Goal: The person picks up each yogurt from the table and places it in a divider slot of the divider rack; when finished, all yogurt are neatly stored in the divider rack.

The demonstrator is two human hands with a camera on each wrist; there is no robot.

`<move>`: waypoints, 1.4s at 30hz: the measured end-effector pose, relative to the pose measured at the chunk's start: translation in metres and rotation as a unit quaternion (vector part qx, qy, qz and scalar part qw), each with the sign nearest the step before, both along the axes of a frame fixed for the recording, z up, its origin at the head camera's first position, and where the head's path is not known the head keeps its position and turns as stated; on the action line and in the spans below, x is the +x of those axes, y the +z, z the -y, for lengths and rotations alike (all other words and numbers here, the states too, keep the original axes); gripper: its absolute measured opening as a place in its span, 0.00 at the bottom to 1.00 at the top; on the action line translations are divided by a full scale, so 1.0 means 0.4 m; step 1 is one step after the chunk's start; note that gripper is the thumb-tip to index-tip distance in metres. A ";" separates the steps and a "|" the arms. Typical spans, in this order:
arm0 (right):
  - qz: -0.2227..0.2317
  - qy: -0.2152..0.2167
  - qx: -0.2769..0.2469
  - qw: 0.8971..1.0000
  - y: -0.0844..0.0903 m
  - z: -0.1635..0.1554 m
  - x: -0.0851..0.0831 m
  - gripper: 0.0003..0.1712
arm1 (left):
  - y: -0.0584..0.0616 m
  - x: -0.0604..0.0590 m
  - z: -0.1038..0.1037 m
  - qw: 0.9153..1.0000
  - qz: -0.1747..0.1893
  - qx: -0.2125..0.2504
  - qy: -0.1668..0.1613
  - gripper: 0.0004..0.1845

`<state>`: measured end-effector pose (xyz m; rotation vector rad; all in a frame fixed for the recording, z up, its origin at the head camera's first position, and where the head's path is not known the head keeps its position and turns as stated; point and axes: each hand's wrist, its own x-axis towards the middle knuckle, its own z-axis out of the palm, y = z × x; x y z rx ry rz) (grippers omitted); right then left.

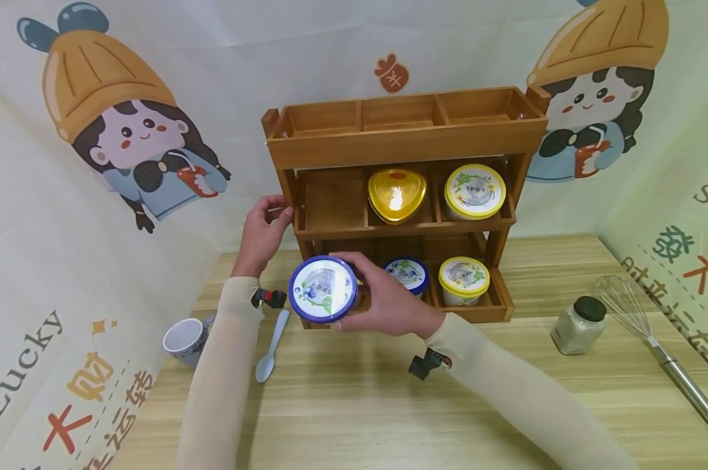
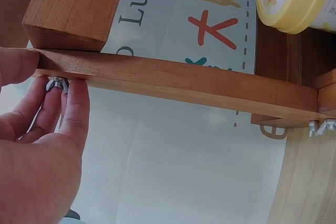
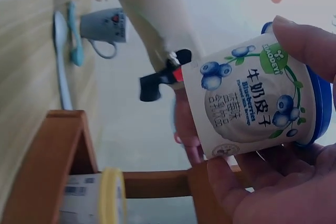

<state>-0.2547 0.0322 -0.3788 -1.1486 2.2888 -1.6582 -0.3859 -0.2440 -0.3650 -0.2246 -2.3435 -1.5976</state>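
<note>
Right hand is holding a blueberry yogurt cup before the wooden rack.
Its grip is clamping the cup; left hand is pinching the rack's side rail.

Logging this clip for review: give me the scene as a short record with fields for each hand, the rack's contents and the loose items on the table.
left hand: left hand grips the left side post of the wooden rack, fingers by a wing nut
right hand: right hand holds a blue-rimmed blueberry tub in front of the rack's lowest tier
top tier: nothing visible in it
middle tier: gold triangular tub, yellow-rimmed tub
lowest tier: small blue-rimmed tub, small yellow-rimmed tub
table: mug, pale blue spoon, black-capped jar, whisk
</note>
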 end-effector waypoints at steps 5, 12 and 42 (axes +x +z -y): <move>0.005 -0.024 -0.037 0.999 0.031 0.005 -0.020 0.58 | -0.001 0.002 -0.002 1.000 0.003 -0.005 0.004 0.24; -0.002 -0.040 -0.083 0.996 0.074 0.014 -0.055 0.59 | 0.001 0.001 -0.002 1.000 0.003 -0.005 0.006 0.24; -0.077 -0.205 -0.041 0.975 0.126 0.107 -0.194 0.60 | 0.002 -0.004 -0.001 1.000 -0.004 0.019 -0.009 0.24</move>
